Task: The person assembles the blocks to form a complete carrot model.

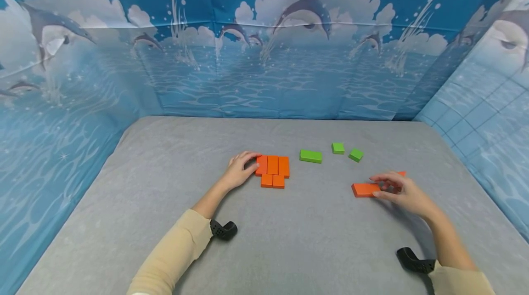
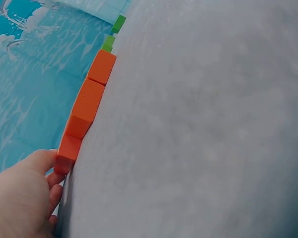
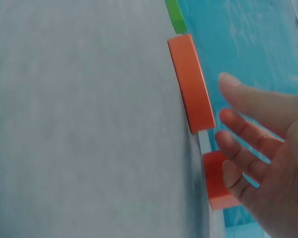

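Note:
My left hand (image 1: 237, 171) touches the leftmost orange block (image 1: 261, 165) of a tight cluster. Its index fingertip lies at that block's far end and the thumb at its left side. Two more upright blocks and two smaller orange blocks (image 1: 273, 181) make up the cluster. To the right, my right hand (image 1: 398, 189) hovers around a single orange block (image 1: 362, 190), thumb and fingers parted. In the right wrist view a gap shows between the fingers and this block (image 3: 191, 82). Another orange block (image 3: 219, 181) is partly hidden behind those fingers.
Beyond, between cluster and right hand, lie a long green block (image 1: 311, 156) and two small green blocks (image 1: 338, 148). Grey cloth covers the table (image 1: 289, 240). A dolphin-printed curtain (image 1: 268, 79) rises along the back and both sides. Each wrist carries a black camera mount (image 1: 223, 230).

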`<action>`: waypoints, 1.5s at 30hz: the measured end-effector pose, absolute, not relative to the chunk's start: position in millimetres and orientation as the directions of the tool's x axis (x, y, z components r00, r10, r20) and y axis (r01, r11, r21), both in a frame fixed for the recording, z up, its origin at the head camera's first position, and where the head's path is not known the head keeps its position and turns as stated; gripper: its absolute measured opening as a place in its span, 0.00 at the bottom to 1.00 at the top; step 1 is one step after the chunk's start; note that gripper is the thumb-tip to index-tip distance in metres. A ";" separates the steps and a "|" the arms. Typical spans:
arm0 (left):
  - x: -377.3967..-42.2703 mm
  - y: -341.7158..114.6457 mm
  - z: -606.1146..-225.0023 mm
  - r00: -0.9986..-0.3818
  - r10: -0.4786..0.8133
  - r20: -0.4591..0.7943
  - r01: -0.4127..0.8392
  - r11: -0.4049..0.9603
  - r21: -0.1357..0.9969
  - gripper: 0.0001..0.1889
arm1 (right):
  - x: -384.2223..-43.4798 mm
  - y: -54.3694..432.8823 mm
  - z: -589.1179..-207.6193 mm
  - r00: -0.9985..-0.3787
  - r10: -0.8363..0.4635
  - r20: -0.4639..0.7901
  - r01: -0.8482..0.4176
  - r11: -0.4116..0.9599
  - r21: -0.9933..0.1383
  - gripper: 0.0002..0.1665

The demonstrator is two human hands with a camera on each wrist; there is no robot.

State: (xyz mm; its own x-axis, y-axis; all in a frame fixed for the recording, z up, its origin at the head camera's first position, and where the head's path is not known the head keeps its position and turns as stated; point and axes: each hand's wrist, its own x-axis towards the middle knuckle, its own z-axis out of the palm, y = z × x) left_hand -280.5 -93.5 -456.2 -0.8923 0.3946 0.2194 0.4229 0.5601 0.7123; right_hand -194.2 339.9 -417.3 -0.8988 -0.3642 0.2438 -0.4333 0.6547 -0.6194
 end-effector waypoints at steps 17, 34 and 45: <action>-280.4 -94.8 -455.7 -0.893 0.402 0.203 0.414 0.554 0.722 0.18 | -193.6 346.4 -431.1 -0.920 -0.327 0.215 -0.391 0.733 -0.557 0.19; -280.2 -93.7 -456.7 -0.892 0.392 0.226 0.426 0.556 0.714 0.18 | -200.4 292.2 -413.6 -0.924 -0.289 0.250 -0.382 0.674 -0.632 0.19; -281.6 -94.1 -457.4 -0.894 0.392 0.217 0.418 0.556 0.718 0.18 | -208.0 206.0 -409.9 -0.849 -0.431 0.306 -0.513 0.534 -0.672 0.17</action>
State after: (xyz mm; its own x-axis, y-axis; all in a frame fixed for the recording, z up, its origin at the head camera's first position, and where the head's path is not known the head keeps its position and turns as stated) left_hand -281.6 -94.1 -457.4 -0.8939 0.3922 0.2171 0.4184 0.5559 0.7183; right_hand -208.0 206.0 -409.9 -0.8491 -0.4309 0.3057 -0.5130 0.5343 -0.6718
